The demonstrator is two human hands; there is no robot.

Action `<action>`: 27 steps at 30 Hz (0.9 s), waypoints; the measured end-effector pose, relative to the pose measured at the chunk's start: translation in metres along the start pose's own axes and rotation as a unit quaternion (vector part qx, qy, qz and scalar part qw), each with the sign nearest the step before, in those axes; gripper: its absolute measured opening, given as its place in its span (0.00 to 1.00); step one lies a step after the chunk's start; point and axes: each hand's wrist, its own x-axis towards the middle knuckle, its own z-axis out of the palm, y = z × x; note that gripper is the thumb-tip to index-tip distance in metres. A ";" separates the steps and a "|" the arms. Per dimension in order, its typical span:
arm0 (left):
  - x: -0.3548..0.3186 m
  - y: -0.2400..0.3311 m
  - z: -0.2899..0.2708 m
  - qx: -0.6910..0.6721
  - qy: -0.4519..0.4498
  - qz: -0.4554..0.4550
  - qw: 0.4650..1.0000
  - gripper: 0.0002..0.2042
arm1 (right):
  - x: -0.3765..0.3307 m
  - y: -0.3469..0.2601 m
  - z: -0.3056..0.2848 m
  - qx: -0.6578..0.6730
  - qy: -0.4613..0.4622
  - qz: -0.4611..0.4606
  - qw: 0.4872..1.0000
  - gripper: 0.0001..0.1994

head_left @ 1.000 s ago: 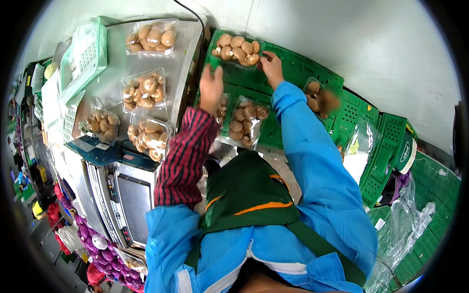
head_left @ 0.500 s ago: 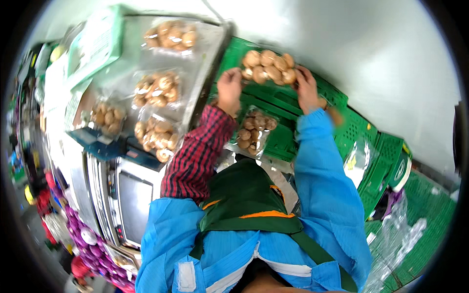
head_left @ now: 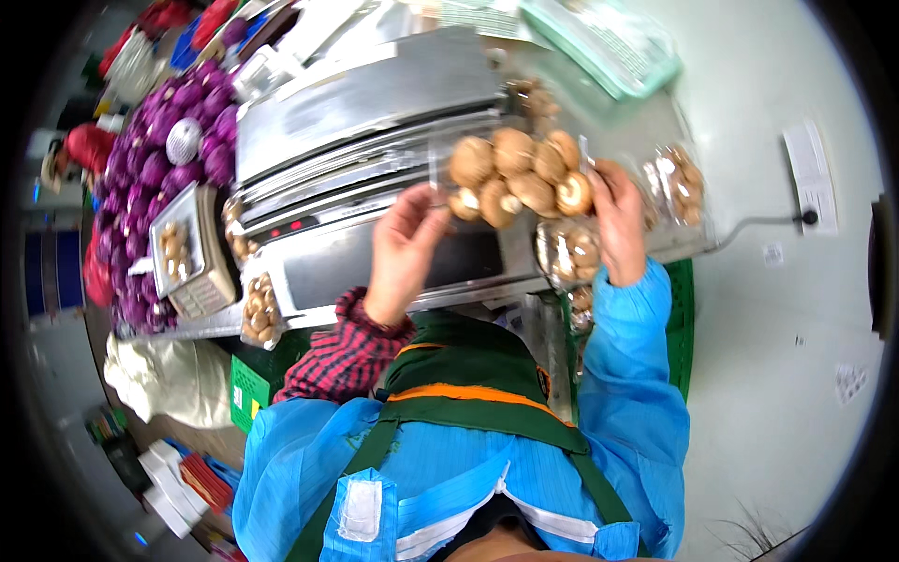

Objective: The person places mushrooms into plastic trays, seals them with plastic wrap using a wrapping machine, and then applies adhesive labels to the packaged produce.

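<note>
A clear plastic bag of brown mushrooms (head_left: 534, 190) is stretched level in front of me between both hands. My left hand (head_left: 401, 245) pinches the plastic at its left end, thumb and fingers together. At the right end the fingers of my right hand (head_left: 618, 217) are closed on the bag's edge. Beneath and beyond the bag is a metal machine (head_left: 365, 94) with a flat steel top, a long bar and a dark plate (head_left: 375, 258). Just under the right end, another mushroom pack (head_left: 571, 253) lies near my right wrist.
More mushroom packs lie to the right (head_left: 679, 185) and at the left table edge (head_left: 262, 309). A weighing scale (head_left: 195, 253) with a small pack stands left, before a heap of purple net-wrapped produce (head_left: 154, 187). A pale green tray (head_left: 609, 47) sits far right; a green crate (head_left: 679, 318) is below.
I have turned left from the green crates to the metal machine. The held mushroom bag has come along in both hands and now hangs over the machine.
</note>
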 end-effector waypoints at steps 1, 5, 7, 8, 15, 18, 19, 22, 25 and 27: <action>0.008 0.012 -0.032 0.000 0.048 0.008 0.999 0.13 | 0.017 -0.006 0.041 0.004 -0.050 0.006 0.999 0.09; 0.051 0.057 -0.145 0.070 0.109 0.037 0.991 0.13 | 0.075 -0.004 0.179 -0.031 -0.152 -0.036 0.987 0.09; 0.075 0.071 -0.187 0.118 0.121 0.031 0.985 0.16 | 0.099 0.006 0.230 -0.056 -0.154 -0.047 0.985 0.10; 0.085 0.075 -0.207 0.127 0.120 0.019 0.984 0.16 | 0.109 0.011 0.251 -0.069 -0.154 -0.033 0.985 0.11; 0.130 0.066 -0.266 0.104 0.055 -0.063 0.991 0.19 | 0.121 0.007 0.292 -0.135 -0.126 0.015 0.983 0.10; 0.122 0.073 -0.266 0.091 0.008 -0.091 0.992 0.19 | 0.123 0.008 0.272 -0.163 -0.130 0.011 0.978 0.11; 0.116 0.078 -0.267 0.086 -0.005 -0.098 0.991 0.19 | 0.122 0.010 0.264 -0.180 -0.134 0.000 0.975 0.12; 0.098 0.091 -0.297 0.344 0.066 -0.020 0.936 0.15 | 0.086 -0.012 0.230 -0.359 -0.095 -0.118 0.921 0.14; 0.070 0.105 -0.294 0.580 0.087 -0.003 0.810 0.14 | 0.048 -0.021 0.196 -0.587 -0.030 -0.190 0.787 0.16; 0.063 0.086 -0.289 0.611 0.071 0.037 0.788 0.15 | 0.038 -0.008 0.201 -0.566 -0.039 -0.145 0.810 0.17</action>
